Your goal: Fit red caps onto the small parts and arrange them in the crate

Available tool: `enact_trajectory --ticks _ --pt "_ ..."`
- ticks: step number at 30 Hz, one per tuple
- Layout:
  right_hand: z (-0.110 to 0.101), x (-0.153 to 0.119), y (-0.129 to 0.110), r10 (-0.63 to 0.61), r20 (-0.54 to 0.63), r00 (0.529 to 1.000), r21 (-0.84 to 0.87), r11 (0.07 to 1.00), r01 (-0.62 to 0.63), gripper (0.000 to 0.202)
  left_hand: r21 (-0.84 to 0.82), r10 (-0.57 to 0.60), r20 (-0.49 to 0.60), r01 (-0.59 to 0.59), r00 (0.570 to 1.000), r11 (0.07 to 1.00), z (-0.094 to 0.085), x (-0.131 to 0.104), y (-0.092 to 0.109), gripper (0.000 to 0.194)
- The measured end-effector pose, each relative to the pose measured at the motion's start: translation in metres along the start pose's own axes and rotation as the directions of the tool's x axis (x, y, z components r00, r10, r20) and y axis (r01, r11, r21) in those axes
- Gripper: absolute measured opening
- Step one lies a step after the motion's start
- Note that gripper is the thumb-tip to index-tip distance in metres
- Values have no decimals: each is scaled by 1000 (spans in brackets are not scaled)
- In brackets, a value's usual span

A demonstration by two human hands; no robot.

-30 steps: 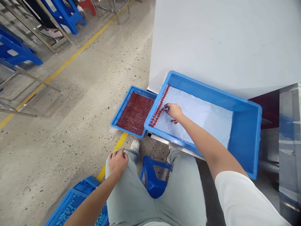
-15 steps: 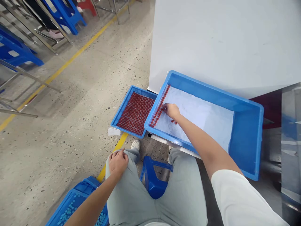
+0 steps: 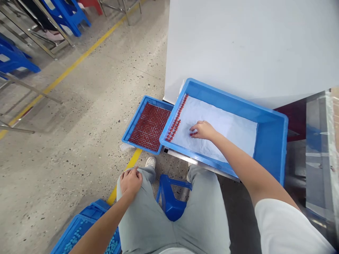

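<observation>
My right hand (image 3: 203, 130) reaches down into the large blue tray (image 3: 235, 94), its thumb and fingertips bent round a few small red pieces (image 3: 191, 134) on the white liner (image 3: 225, 123). Whether those pieces are lifted off the liner is too small to tell. Left of the hand, small red pieces (image 3: 173, 129) stand in rows along the tray's short side. My left hand (image 3: 130, 181) lies with its fingers spread on my left knee and holds nothing.
A smaller blue tray (image 3: 127, 135) filled with rows of red pieces sits partly under the large tray's left edge. Blue crates (image 3: 79, 220) with light-blue pieces stand at lower left. A blue stool (image 3: 173, 204) is between my legs. A white table (image 3: 238, 46) lies beyond.
My right hand has moved right, from the rows at the tray's side to the loose red pieces on the liner. My left hand stays on my knee. The view has shifted slightly.
</observation>
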State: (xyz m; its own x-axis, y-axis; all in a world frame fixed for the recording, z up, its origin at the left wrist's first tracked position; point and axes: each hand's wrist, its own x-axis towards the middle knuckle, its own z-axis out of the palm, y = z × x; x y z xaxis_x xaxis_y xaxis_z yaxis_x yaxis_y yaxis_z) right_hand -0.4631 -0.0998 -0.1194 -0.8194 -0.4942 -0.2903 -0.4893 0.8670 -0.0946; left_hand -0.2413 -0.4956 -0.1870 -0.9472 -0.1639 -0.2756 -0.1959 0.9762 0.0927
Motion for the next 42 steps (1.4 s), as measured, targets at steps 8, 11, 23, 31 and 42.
enact_trajectory --ticks 8,11,23,31,42 --pt "12 10 -4 24 -9 1000 -18 1000 -24 19 -19 -8 12 8 1000 1000 0 -1 -1 40" --pt "12 16 -5 18 -37 999 -6 1000 -18 21 -4 -3 -12 3 1000 1000 3 0 -1 39" --pt "19 40 6 109 -129 986 150 985 -89 24 0 0 -7 0 1000 1000 1 1 0 40" --pt "22 33 5 276 -128 953 141 956 -258 29 -5 -18 16 18 1000 1000 -2 1 1 41" --pt "26 44 -2 416 -129 900 219 897 -383 28 -27 -1 -11 0 1000 1000 2 1 -2 41"
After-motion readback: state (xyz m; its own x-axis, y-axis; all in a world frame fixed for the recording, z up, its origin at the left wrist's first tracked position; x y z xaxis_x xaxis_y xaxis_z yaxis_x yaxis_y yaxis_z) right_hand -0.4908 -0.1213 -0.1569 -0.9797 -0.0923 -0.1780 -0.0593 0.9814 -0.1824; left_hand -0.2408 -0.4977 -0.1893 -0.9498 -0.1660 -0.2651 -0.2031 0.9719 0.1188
